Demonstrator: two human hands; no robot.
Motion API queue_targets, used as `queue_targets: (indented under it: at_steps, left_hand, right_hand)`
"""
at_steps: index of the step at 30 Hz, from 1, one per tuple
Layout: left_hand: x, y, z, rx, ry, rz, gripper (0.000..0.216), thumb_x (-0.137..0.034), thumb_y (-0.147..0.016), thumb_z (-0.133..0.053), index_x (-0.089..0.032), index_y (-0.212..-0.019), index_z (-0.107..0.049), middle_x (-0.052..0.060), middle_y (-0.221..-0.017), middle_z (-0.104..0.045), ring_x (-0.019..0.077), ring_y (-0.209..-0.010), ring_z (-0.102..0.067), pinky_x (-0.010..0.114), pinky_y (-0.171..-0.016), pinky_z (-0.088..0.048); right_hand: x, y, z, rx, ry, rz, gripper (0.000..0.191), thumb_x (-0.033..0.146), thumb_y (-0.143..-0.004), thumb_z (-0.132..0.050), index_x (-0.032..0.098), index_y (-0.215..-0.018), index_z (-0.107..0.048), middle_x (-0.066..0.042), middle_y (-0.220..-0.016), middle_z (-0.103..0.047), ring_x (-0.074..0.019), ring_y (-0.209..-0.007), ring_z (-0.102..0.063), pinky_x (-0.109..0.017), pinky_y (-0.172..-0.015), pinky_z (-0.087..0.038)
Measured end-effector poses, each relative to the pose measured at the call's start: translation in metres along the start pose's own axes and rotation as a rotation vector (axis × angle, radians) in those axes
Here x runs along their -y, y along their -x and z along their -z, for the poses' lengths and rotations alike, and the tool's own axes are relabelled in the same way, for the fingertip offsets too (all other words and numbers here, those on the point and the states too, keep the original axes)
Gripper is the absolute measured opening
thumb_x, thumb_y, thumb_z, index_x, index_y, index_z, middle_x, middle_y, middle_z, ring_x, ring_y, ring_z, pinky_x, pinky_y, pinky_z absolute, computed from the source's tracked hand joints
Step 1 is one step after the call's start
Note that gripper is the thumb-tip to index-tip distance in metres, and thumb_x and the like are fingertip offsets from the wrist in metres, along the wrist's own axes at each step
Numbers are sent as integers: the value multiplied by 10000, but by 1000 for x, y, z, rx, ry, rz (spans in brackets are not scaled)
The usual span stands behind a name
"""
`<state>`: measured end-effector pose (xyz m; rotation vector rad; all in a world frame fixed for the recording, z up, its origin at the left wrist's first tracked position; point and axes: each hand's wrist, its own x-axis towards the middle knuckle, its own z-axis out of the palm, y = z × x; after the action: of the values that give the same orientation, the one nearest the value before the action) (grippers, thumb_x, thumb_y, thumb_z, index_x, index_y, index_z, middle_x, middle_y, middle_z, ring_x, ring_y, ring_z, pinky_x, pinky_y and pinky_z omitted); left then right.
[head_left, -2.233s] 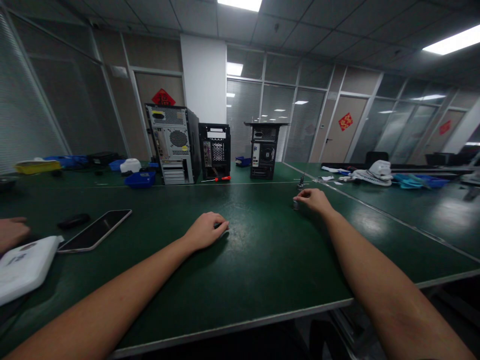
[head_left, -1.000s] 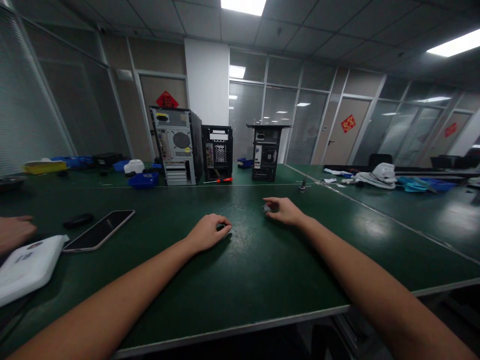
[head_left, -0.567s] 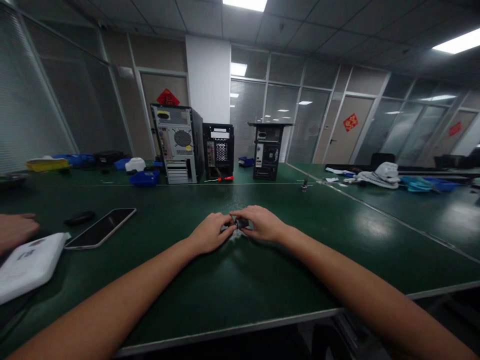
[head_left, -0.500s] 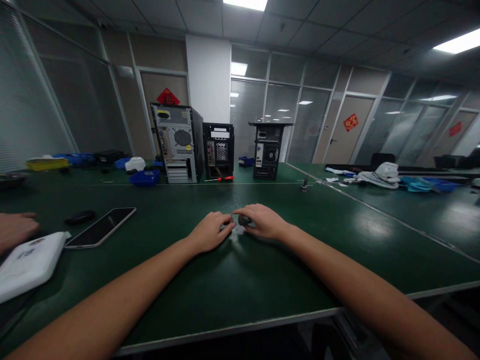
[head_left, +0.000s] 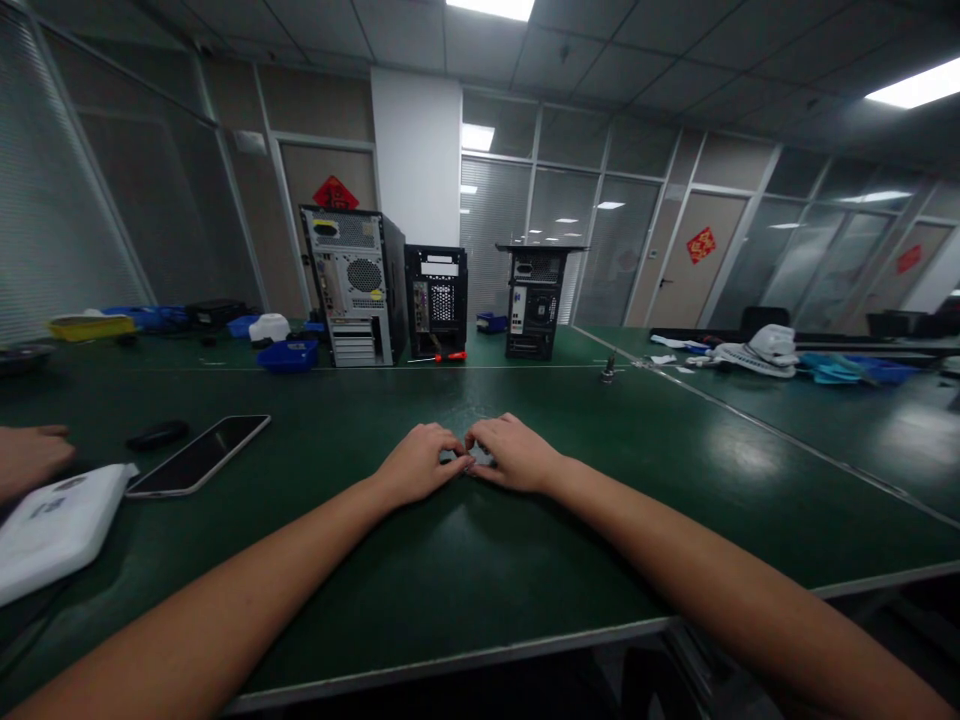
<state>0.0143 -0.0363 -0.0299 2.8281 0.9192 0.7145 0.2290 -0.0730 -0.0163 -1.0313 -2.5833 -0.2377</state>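
My left hand (head_left: 420,465) rests on the green tabletop, its thumb and index finger curled into a pinch. Facing it, my right hand (head_left: 516,455) bends its fingers in the same way, and the fingertips of both meet. Whatever lies between them is too small and too covered to name; only a greyish patch shows in the gap. Beyond my right hand, a small dark metal part (head_left: 608,370) stands upright on the table.
Three computer cases stand at the back: a large one (head_left: 352,290), a black one (head_left: 436,305) and another (head_left: 534,305). A red screwdriver (head_left: 450,356) lies before them. At left are a phone (head_left: 202,458), a white box (head_left: 64,530) and another person's hand (head_left: 30,462).
My right hand has shifted slightly left and down until its fingertips meet the left's. The dark rounded thing under its fingers no longer shows. My left hand has hardly moved.
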Motion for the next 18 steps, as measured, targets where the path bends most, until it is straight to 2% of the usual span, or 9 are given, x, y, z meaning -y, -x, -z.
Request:
queue_targets:
  at_steps: [5,9,12,15,18]
  left_hand:
    - [-3,-1,4,31,42,-34,282,-376,-982,-542,-245,-896,-777,26,-931,-760,210,-913,-634,325,-858,-435]
    - [-2,0,4,-4,91,-8,348,-418,-1013,-471,-235,-1004,-767,38,-959,-760,209,-910,-638,328,-857,-443]
    - [-2,1,4,-27,112,12,372,-439,-1014,-453,-232,-1117,-745,51,-1056,-755,216,-950,-641,339,-874,-453]
    - [-1,1,4,-8,121,26,386,-448,-1007,-453,-223,-1114,-747,62,-1079,-754,222,-957,-646,340,-865,-468]
    - [0,1,3,4,126,34,386,-450,-1003,-455,-226,-1107,-751,61,-1075,-755,225,-958,-648,336,-852,-476]
  right_hand:
    - [6,-3,0,-9,94,51,156,319,-956,-578,205,-1062,-576,-80,-1014,-671,-219,-948,-605,-354,-855,-350]
    - [-11,-2,9,-67,52,11,136,306,-968,-542,201,-1044,-582,-72,-997,-677,-211,-935,-606,-351,-869,-354]
    - [-50,10,16,-168,-24,-191,154,291,-987,-463,194,-1042,-570,-67,-968,-667,-194,-861,-602,-330,-828,-384]
    - [-105,38,17,-288,-119,-462,213,329,-1000,-385,198,-1057,-542,-44,-885,-644,-186,-768,-581,-307,-746,-411]
    - [-155,72,12,-348,-188,-710,202,337,-987,-375,214,-1021,-531,-28,-844,-639,-186,-756,-581,-302,-748,-430]
